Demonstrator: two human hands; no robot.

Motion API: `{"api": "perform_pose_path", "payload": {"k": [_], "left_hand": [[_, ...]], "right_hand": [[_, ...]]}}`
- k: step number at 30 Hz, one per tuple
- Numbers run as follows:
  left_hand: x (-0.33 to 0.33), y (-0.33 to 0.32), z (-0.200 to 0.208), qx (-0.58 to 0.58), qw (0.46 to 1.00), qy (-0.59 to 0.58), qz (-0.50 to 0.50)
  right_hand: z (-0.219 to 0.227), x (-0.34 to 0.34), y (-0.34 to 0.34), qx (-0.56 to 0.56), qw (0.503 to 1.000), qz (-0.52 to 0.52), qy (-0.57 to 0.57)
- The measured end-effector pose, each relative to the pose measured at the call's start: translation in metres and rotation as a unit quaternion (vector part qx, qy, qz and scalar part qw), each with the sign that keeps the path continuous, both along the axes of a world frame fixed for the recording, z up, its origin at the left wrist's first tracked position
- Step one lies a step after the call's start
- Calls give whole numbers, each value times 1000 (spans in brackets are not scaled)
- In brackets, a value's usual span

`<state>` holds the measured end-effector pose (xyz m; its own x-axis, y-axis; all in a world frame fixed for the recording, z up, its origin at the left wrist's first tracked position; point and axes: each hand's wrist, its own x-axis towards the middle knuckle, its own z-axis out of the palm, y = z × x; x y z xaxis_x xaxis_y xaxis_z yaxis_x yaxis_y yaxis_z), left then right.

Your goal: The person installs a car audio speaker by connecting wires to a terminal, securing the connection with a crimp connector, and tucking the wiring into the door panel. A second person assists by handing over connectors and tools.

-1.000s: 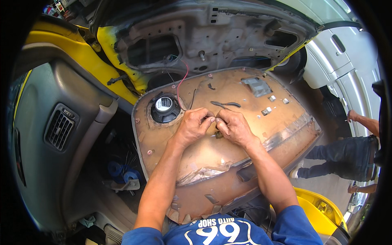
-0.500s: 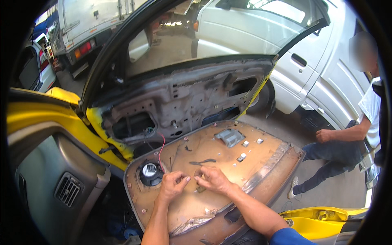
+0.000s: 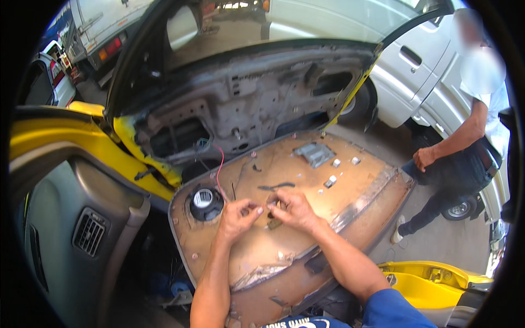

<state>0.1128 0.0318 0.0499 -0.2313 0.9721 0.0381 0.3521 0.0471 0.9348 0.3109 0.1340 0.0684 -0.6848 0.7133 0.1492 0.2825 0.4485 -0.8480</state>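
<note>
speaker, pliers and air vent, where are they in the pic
Speaker [image 3: 204, 200]: head view, on its pale centre label.
Pliers [image 3: 277, 187]: head view, near the pivot.
Air vent [image 3: 91, 232]: head view, on its slats.

Left forearm [image 3: 213, 276] angles up, right forearm [image 3: 347, 257] slants inward, and there they are: left hand [image 3: 238, 218] and right hand [image 3: 294, 210], both curled, just beside each other!

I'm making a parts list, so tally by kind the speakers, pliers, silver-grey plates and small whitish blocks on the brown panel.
Round speaker: 1
Pliers: 1
Silver-grey plate: 1
Small whitish blocks: 3
Total: 6
</note>
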Motion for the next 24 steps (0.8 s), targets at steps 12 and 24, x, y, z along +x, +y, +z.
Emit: {"api": "perform_pose_path", "payload": {"k": [12,24], "left_hand": [[7,1,-5,-22,997,-72,3],[7,1,-10,10,987,-158,-16]], "right_hand": [[-10,-5,-4,73,997,20,29],[1,-9,-7,68,997,20,44]]}}
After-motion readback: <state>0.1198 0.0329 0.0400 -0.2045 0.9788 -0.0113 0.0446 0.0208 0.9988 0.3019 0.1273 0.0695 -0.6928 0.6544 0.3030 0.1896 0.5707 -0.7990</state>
